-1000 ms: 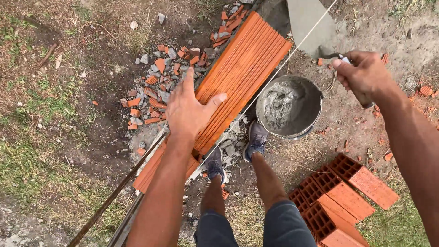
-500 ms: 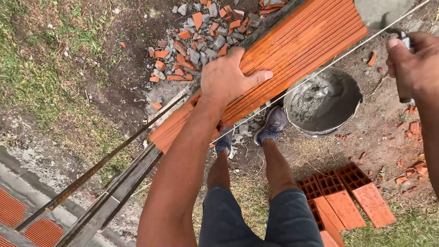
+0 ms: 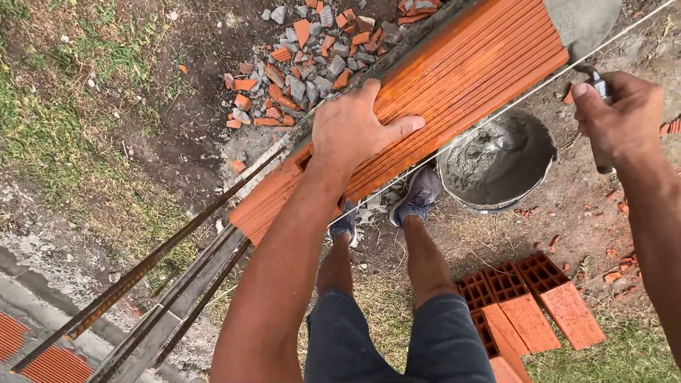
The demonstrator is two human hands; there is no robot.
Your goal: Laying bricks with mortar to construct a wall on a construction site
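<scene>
I have the long orange ribbed brick [image 3: 454, 99] lying across the top of the wall, running from lower left up to the upper right. My left hand [image 3: 355, 131] lies flat on it, fingers spread and palm down, pressing rather than gripping. A taut string [image 3: 511, 106] runs along the brick's near edge. My right hand [image 3: 616, 117] is closed around the handle of a trowel [image 3: 582, 28], its grey blade up at the top edge of the view. Below, between brick and right hand, a bucket of grey mortar [image 3: 496, 167] stands on the dirt just beside my shoes [image 3: 418, 195]. Spare hollow bricks [image 3: 525, 305] lie on the ground at lower right, broken rubble [image 3: 305, 57] beyond the wall, and steel bars [image 3: 142, 273] slant at lower left.
</scene>
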